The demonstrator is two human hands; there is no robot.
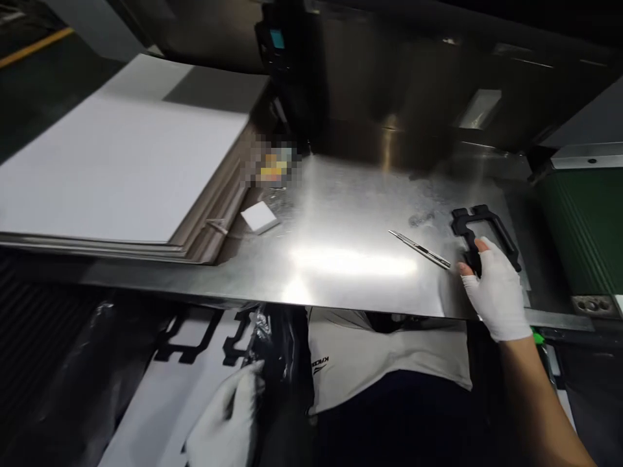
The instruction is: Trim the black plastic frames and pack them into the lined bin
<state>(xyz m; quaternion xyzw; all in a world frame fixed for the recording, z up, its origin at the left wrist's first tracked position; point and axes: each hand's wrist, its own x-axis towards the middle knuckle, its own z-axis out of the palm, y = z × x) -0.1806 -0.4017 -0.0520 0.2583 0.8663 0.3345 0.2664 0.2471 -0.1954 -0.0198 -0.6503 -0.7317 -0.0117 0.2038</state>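
Observation:
My right hand (496, 292), in a white glove with bare thumb and fingertip, pinches the near left side of a black frame-shaped foam-like part (503, 237) at the right end of the metal table. A slim silver utility knife (419, 249) lies just left of that hand. Below the table edge, my left hand (226, 415), also white-gloved, has its fingers closed at the edge of a black plastic bag (280, 350). Beside it a white sheet (156, 395) carries black frame parts (195, 334) like the one at my right hand.
A tall stack of large white sheets (121, 149) covers the table's left side. A small white block (260, 217) sits near its corner on the metal table (341, 214). Dark machine panel (413, 71) rises behind; a green ribbed surface (579, 227) lies at right.

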